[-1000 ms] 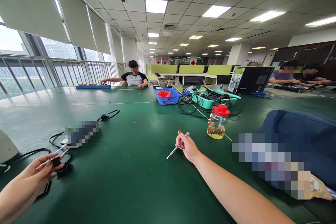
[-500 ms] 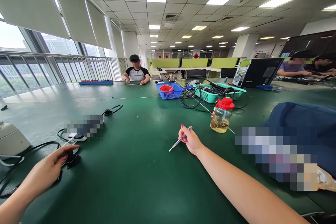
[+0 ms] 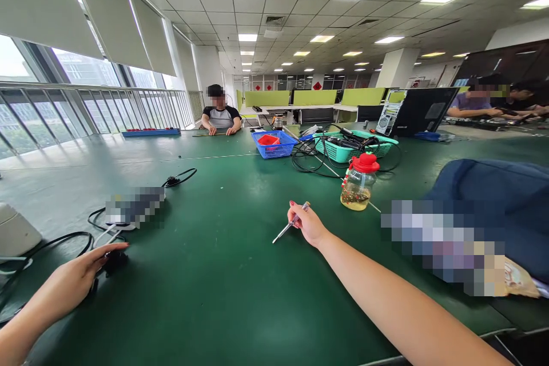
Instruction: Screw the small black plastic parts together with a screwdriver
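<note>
Near-left of the red-lidded jar (image 3: 355,197): right hand (image 3: 309,227) closed round a screwdriver (image 3: 283,233), tip slanting down. Far left of jar: left hand (image 3: 74,281) over black object (image 3: 115,262); cannot tell if gripping.

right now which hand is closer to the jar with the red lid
Right. The right hand is nearer the camera and left of the red-lidded jar, not touching it; the left hand is much farther left.
</note>
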### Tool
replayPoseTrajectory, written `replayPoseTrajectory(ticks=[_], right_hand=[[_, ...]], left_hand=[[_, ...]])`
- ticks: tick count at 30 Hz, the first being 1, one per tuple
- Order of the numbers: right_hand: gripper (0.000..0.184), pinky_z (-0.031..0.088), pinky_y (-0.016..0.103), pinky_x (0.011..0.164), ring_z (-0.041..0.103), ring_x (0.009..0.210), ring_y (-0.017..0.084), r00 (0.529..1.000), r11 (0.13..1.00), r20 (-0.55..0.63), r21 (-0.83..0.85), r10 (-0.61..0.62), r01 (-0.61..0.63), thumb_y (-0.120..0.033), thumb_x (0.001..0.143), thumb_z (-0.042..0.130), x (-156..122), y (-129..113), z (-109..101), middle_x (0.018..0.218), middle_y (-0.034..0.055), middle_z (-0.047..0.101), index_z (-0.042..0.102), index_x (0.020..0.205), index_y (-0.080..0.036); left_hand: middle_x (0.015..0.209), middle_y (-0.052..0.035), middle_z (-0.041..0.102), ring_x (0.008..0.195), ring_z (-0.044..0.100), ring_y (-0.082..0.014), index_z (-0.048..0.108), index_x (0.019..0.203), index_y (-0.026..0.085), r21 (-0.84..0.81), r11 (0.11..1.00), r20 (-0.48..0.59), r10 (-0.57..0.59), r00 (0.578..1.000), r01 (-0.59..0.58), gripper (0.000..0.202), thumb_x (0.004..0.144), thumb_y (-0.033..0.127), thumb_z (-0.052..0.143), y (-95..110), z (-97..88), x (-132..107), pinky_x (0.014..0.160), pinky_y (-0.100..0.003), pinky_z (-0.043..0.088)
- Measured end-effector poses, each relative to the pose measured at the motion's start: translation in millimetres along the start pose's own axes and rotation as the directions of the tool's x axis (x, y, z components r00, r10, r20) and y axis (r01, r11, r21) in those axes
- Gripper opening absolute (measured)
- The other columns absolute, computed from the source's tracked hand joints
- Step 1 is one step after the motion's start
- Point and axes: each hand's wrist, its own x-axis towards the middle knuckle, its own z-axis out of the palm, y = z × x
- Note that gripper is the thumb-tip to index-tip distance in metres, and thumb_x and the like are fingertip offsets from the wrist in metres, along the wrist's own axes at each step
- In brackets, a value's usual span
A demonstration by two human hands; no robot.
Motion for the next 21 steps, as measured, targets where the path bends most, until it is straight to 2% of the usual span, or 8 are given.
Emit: replayPoseTrajectory(ticks=[2, 6, 14, 16, 21], right_hand=[[0.055, 0.024, 0.029, 0.050, 0.031, 0.046, 0.010, 1.000, 1.000, 0.004, -0.007, -0.003, 0.003, -0.065, 0.075, 0.062, 0.3, 0.4, -0.3, 0.047, -0.0026, 0.041, 0.054, 0.045, -0.020], [0.055, 0.024, 0.029, 0.050, 0.031, 0.046, 0.009, 1.000, 1.000, 0.007, -0.006, 0.004, -0.004, -0.065, 0.076, 0.061, 1.2, 1.9, -0.8, 0.047, -0.0028, 0.040, 0.054, 0.046, -0.020], [0.053, 0.025, 0.028, 0.049, 0.032, 0.045, 0.009, 1.000, 1.000, 0.019, 0.009, -0.005, 0.005, -0.061, 0.078, 0.062, 2.5, 4.5, -1.6, 0.046, -0.0031, 0.041, 0.055, 0.046, -0.019], [0.053, 0.024, 0.028, 0.050, 0.032, 0.045, 0.009, 1.000, 1.000, 0.024, 0.008, -0.006, 0.005, -0.061, 0.078, 0.062, 3.1, 5.2, -2.1, 0.047, -0.0032, 0.041, 0.055, 0.047, -0.019], [0.053, 0.024, 0.028, 0.050, 0.032, 0.046, 0.009, 0.999, 1.000, 0.036, 0.006, -0.007, 0.007, -0.062, 0.079, 0.060, 4.5, 8.5, -3.6, 0.047, -0.0036, 0.040, 0.056, 0.049, -0.019]], left_hand=[[0.099, 0.0134, 0.075, 0.102, 0.068, -0.0188, 0.063, 0.111, 0.041, -0.008, 0.999, 0.013, 0.032, 0.999, -0.032, 0.043, 0.075, 0.043, 0.040, -7.2, 1.7, 3.0, 0.085, -0.030, 0.052], [0.101, 0.0162, 0.074, 0.104, 0.068, -0.0187, 0.064, 0.109, 0.043, -0.016, 0.998, -0.030, 0.052, 0.998, -0.052, 0.043, 0.075, 0.044, 0.038, -17.8, 5.9, 5.1, 0.091, -0.032, 0.051], [0.114, 0.0245, 0.067, 0.116, 0.062, -0.0180, 0.064, 0.109, 0.046, -0.007, 0.992, -0.008, 0.129, 0.992, -0.129, 0.040, 0.079, 0.042, 0.038, -21.3, 4.4, 8.9, 0.104, -0.039, 0.044], [0.113, 0.0240, 0.068, 0.115, 0.063, -0.0181, 0.065, 0.108, 0.046, -0.003, 0.990, 0.005, 0.142, 0.990, -0.142, 0.040, 0.080, 0.041, 0.037, -22.2, 3.4, 11.5, 0.105, -0.040, 0.043], [0.114, 0.0187, 0.069, 0.116, 0.062, -0.0198, 0.070, 0.104, 0.040, 0.031, 0.975, -0.002, 0.220, 0.976, -0.220, 0.044, 0.072, 0.034, 0.040, -27.7, 4.2, 17.0, 0.107, -0.039, 0.042]])
